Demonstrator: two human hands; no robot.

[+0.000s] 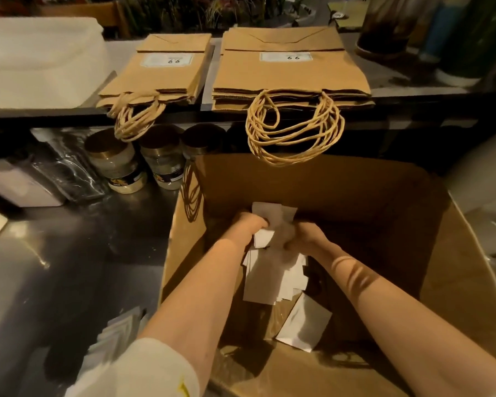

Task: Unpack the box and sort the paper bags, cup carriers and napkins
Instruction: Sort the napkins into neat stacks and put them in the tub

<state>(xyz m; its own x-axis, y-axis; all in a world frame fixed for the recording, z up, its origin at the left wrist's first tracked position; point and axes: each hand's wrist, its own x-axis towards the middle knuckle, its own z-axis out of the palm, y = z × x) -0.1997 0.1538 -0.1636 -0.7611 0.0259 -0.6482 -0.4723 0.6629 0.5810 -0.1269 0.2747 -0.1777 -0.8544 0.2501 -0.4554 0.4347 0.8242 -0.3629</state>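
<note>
The left hand [249, 224] and the right hand [308, 237] were deep in the box [355, 190], close together and both clamped on one ragged bundle of white napkins [272, 277]. The bundle's long axis ran from the hands back toward the person, between the forearms, so neither arm was nearer. A stray napkin [304, 325] lay on the box floor just below. The fingertips were buried in the paper, and whatever lay under the bundle could not be made out.
</note>
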